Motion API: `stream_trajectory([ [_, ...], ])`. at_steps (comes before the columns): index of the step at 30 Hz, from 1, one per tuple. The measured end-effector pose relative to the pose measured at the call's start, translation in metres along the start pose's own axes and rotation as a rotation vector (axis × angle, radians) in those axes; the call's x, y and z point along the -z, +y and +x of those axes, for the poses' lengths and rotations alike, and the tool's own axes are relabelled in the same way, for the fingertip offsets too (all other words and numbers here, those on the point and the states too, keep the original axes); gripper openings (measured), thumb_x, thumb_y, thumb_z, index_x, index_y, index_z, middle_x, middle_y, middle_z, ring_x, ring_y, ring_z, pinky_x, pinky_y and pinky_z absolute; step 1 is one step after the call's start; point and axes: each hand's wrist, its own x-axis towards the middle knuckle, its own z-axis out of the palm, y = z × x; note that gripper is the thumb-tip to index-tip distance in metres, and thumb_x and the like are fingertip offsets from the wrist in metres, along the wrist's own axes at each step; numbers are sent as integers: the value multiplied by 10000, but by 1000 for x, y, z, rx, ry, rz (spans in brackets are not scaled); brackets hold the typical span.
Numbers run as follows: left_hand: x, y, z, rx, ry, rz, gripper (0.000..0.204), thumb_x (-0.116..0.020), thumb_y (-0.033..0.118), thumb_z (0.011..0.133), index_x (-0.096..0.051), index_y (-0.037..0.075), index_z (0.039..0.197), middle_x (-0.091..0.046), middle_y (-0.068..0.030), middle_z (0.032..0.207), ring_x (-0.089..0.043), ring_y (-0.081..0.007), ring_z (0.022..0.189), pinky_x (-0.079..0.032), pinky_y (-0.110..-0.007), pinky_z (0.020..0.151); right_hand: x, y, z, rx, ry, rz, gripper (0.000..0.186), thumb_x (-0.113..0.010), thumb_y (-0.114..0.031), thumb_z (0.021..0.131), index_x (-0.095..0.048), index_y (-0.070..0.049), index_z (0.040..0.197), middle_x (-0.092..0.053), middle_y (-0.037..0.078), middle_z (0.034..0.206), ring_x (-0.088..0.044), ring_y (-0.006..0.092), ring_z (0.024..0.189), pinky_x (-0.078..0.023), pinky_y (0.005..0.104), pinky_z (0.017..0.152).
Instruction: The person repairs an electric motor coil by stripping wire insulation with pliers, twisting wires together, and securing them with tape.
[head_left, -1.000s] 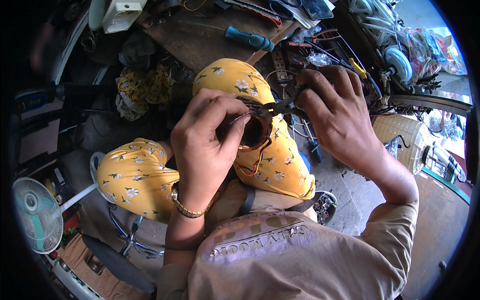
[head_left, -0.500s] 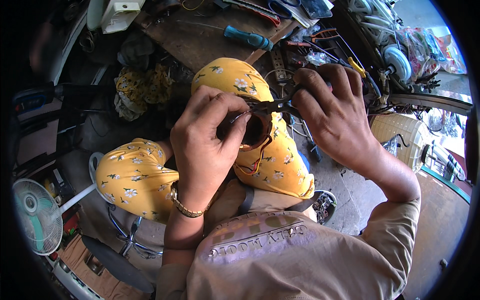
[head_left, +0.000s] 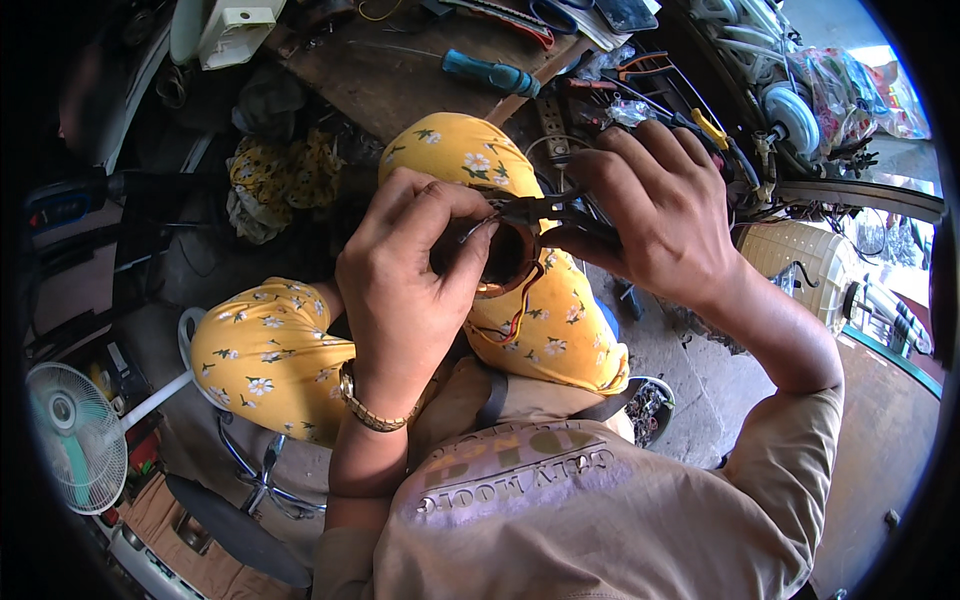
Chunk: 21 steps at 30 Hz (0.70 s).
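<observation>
- The copper-wound motor coil (head_left: 500,262) sits above my lap, between my hands.
- My left hand (head_left: 405,275) is clenched around it.
- My right hand (head_left: 655,225) squeezes dark pliers (head_left: 535,212), tips at the coil's rim.
- Beyond: a workbench (head_left: 400,75) with a blue-handled screwdriver (head_left: 490,73).

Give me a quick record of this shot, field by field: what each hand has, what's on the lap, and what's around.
left hand: left hand wraps around a round copper-wound coil, held over the lap
right hand: right hand grips dark pliers, tips at the coil's rim
wires: thin red and dark leads hang below the coil
legs: yellow flowered trousers
wrist: gold watch on the left wrist
bench: blue-handled screwdriver on a wooden board
floor, lower left: small fan
</observation>
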Motion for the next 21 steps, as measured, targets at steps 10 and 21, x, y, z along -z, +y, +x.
stream_trajectory([
  [10, 0, 0, -1, -44, -2, 7, 148, -764, -12, 734, -677, 43, 840, -653, -100, 838, -683, -290, 802, -538, -370, 700, -14, 16, 4, 143, 107, -14, 330, -750, -439, 712, -642, -173, 875, -512, -18, 814, -536, 170, 708, -462, 314, 583],
  [21, 2, -11, 4, 11, -62, -108, 78, -739, -2, 814, -669, 4, 850, -644, -110, 811, -644, -265, 731, -495, -332, 666, -29, 34, 9, 204, 82, 124, 353, -789, -412, 730, -653, -153, 927, -650, 14, 945, -657, 244, 730, -517, 387, 574],
])
